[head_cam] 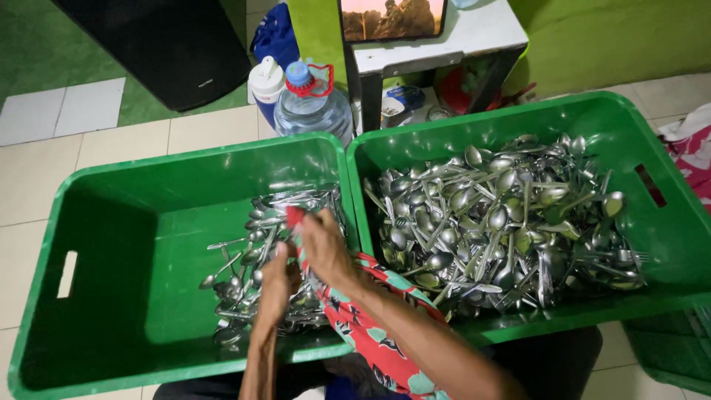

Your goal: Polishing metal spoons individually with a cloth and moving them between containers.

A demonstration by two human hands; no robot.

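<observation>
**Both hands over the left crate's cutlery**

Your left hand point(275, 285) sits low in the left green crate point(111, 222), fingers curled downward among the small heap of spoons and forks point(252, 259) at the crate's right side; whether they actually pinch a piece you cannot tell, since the fingertips are buried in metal. Your right hand point(324, 248) is just at its 1 o'clock, touching or nearly so, fingers bent and closed around the red patterned cloth point(363, 318), whose red tip pokes out above the knuckles. The cloth trails back toward 5 o'clock along your forearm and drapes over the near rim where the two crates meet.

At 3 o'clock of your hands, past the shared wall, the right green crate point(666, 222) holds a far bigger pile of mixed cutlery point(503, 222), tangled every way. That dividing wall stands between your hands and the big pile.

At 12 o'clock, beyond the crates, stand a clear water bottle with a blue cap point(315, 104) and a white bottle point(265, 83) beside it on the tiled floor. A white table point(444, 41) with dark legs is at 1 o'clock, with clutter beneath it. A dark box point(163, 44) lies at 11 o'clock, and some pink fabric point(692, 148) shows at the far right edge.
</observation>
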